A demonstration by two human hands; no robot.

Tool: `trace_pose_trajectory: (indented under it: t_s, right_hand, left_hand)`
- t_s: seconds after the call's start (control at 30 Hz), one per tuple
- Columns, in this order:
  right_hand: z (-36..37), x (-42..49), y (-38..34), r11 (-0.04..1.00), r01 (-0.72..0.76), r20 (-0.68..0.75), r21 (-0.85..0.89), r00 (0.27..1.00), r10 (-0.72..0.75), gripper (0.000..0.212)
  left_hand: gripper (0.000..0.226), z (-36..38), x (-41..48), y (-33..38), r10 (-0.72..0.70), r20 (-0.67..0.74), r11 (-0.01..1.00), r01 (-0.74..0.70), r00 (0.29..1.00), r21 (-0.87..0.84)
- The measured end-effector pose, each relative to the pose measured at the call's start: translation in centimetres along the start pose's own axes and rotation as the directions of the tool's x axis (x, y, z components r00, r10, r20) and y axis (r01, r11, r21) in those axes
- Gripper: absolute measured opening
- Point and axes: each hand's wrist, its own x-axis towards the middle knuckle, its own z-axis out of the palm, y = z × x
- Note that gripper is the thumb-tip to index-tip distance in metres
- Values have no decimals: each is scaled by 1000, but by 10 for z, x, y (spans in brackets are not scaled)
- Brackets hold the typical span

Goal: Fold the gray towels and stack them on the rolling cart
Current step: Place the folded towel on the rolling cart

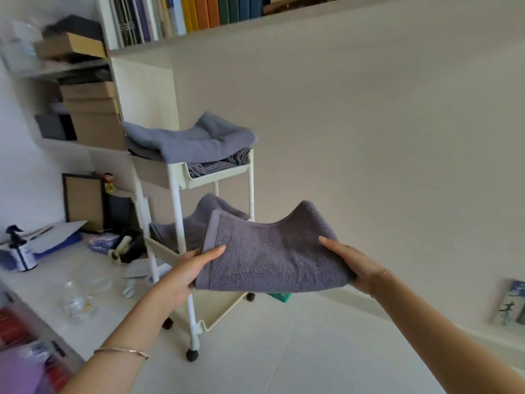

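- Towel (272, 254), gray and folded, held in the air at the near side of the rolling cart (174, 191).
- Left hand (187, 268) gripping its left edge, thumb on top; right hand (355, 265) gripping its right edge.
- Folded gray towels (193, 140) stacked in the top tray (218, 177); one more towel (196, 223) in the middle tray (164, 248).

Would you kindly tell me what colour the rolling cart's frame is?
Cream white, best seen in the head view on the rolling cart.
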Motion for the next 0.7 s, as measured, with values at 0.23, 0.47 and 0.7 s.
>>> trace_pose_trajectory:
  t_s: [0.23, 0.47, 0.7]
  right_hand:
    - [29, 93, -28, 993, 105, 120, -48, 988, -99, 63]
    - [42, 166, -42, 960, 281, 158, -20, 949, -274, 37]
    - [56, 210, -44, 893, 448, 186, -29, 881, -436, 25]
  left_hand:
    - [28, -9, -9, 26, 105, -106, 875, -143, 989, -462]
    - [70, 17, 11, 10, 278, -147, 883, -313, 949, -350]
    - [103, 36, 47, -12, 342, -404, 841, -468, 849, -271]
